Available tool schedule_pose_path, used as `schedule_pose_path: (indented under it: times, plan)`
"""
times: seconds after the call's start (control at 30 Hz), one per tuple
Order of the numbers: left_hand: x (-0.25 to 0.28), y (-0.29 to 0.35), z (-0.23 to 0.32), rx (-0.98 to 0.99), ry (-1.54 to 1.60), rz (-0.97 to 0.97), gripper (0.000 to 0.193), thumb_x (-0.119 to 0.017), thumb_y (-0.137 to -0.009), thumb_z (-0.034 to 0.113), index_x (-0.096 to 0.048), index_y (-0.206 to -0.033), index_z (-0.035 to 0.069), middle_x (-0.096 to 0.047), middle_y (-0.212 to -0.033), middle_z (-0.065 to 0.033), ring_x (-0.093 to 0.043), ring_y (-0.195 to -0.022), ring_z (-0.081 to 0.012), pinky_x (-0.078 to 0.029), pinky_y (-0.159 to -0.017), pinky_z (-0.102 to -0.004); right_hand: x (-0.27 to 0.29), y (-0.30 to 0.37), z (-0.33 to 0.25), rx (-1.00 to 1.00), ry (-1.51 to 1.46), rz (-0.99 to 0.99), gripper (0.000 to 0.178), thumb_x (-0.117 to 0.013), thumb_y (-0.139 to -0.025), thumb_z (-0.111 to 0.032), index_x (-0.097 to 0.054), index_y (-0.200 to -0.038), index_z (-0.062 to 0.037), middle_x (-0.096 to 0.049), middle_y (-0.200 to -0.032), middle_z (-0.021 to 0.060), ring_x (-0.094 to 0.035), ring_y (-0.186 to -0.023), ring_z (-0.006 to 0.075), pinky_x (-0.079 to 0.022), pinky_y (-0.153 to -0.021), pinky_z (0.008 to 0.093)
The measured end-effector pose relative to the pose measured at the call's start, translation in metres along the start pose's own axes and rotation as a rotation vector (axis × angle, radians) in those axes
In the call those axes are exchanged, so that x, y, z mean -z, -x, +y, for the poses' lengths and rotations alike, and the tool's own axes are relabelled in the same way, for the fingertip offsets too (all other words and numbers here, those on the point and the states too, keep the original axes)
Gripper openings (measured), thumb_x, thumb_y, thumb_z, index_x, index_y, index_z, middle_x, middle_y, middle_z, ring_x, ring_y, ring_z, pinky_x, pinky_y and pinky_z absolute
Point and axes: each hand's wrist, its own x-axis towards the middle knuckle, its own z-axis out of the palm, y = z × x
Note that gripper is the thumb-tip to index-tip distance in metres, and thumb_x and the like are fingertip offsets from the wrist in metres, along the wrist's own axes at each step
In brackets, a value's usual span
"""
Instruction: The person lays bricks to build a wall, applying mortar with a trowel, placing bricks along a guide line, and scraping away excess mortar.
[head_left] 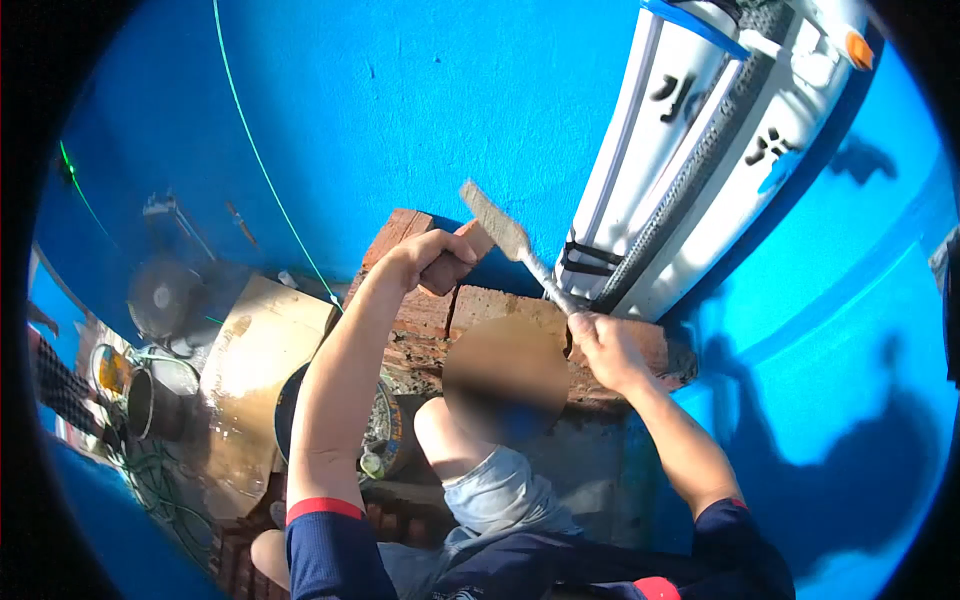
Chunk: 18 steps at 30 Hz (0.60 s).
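Observation:
My left hand is closed around a reddish brick, held at a tilt over the left part of a low brick wall. In my right hand is the handle of a trowel. Its narrow grey blade, coated with what looks like mortar, points up and left beside the held brick. I cannot tell whether blade and brick touch. Below my left forearm stands a round tub with grey wet-looking material in it, partly hidden by the arm.
Behind the low wall rises a blue wall, with a thin green string before it. Long white panels stand at the right end of the bricks. A wet tan board, a metal pot and tangled hose lie left.

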Motion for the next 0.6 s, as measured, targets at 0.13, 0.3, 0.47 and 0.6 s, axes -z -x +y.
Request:
schedule_pose_path:
  times: [0.13,0.3,0.47,0.6]
  plan:
    - [0.018,-0.009,-0.019,-0.042,0.068,0.004,0.031,-0.075,-0.066,0.027,-0.067,-0.086,0.005,-0.065,-0.081,-0.0080,-0.059,-0.064,-0.0197,-0.045,-0.059,-0.0345,0.048,0.008,-0.094,0.413,-0.810,0.061,0.045,-0.047,-0.102,-0.041,-0.045,-0.072,-0.0065,-0.041,-0.060,-0.0028,-0.038,-0.054,0.0070,-0.029,-0.047,0.0224]
    - [0.008,-0.013,0.002,-0.041,0.078,-0.080,0.037,-0.077,-0.066,0.026,-0.066,-0.093,0.005,-0.065,-0.090,-0.0114,-0.062,-0.075,-0.0221,-0.049,-0.066,-0.0392,0.012,-0.016,-0.024,0.265,0.091,0.211,0.041,-0.046,-0.101,-0.038,-0.054,-0.081,-0.0029,-0.053,-0.068,0.0168,-0.052,-0.065,0.0327,-0.040,-0.057,0.0411]
    - [0.008,-0.021,-0.036,0.013,-0.120,0.128,0.035,-0.078,-0.064,0.021,-0.071,-0.090,0.000,-0.067,-0.096,-0.0159,-0.064,-0.078,-0.0251,-0.050,-0.068,-0.0403,-0.016,-0.001,0.001,0.093,0.121,0.136,0.047,-0.046,-0.100,-0.043,-0.060,-0.085,-0.0005,-0.060,-0.072,0.0265,-0.061,-0.074,0.0472,-0.045,-0.063,0.0516]
    - [0.005,-0.027,-0.044,0.026,-0.104,0.007,0.039,-0.077,-0.065,0.025,-0.070,-0.096,0.002,-0.068,-0.091,-0.0140,-0.064,-0.076,-0.0235,-0.050,-0.066,-0.0383,0.013,-0.003,-0.027,0.056,0.063,0.146,0.051,-0.045,-0.101,-0.045,-0.056,-0.081,0.0003,-0.056,-0.064,0.0238,-0.059,-0.065,0.0449,-0.043,-0.056,0.0469]
